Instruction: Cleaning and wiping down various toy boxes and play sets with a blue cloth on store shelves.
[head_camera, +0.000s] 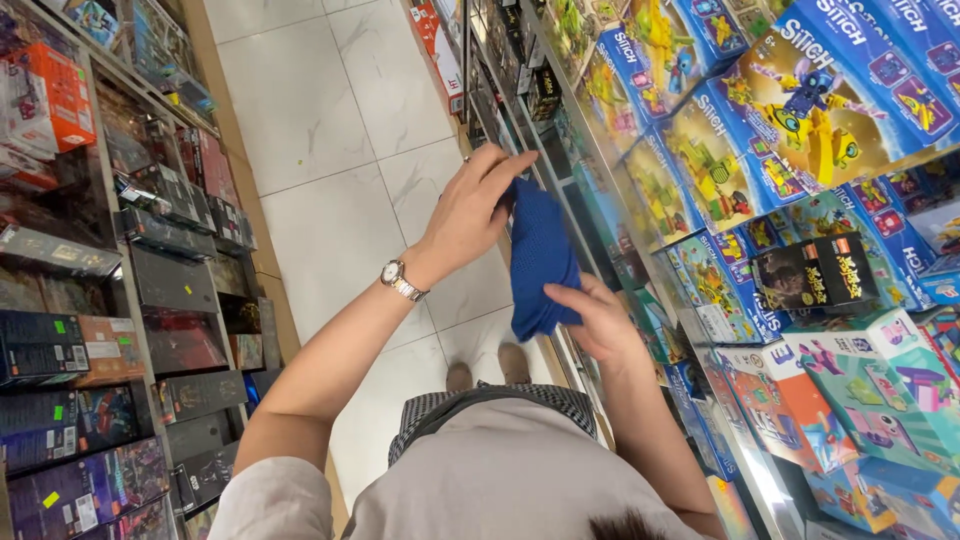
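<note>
Shop aisle: both hands grip blue cloth (540, 255), right hand (600, 320) partly hidden.

the person wears a pale short-sleeved top (500, 480), a black-and-white checked skirt (560, 398) and beige shoes (514, 362). a silver wristwatch (401, 279) with a round face sits on the left wrist.

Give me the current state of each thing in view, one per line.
Blue cloth: hanging folded, gripped at top and bottom.
Left hand: pinching the cloth's top edge.
Right hand: holding the cloth's lower end.
Wristwatch: strapped on the left wrist.
Toy boxes: closed, stacked on the right shelves.
Dark boxes: closed, shelved on the left.
</note>
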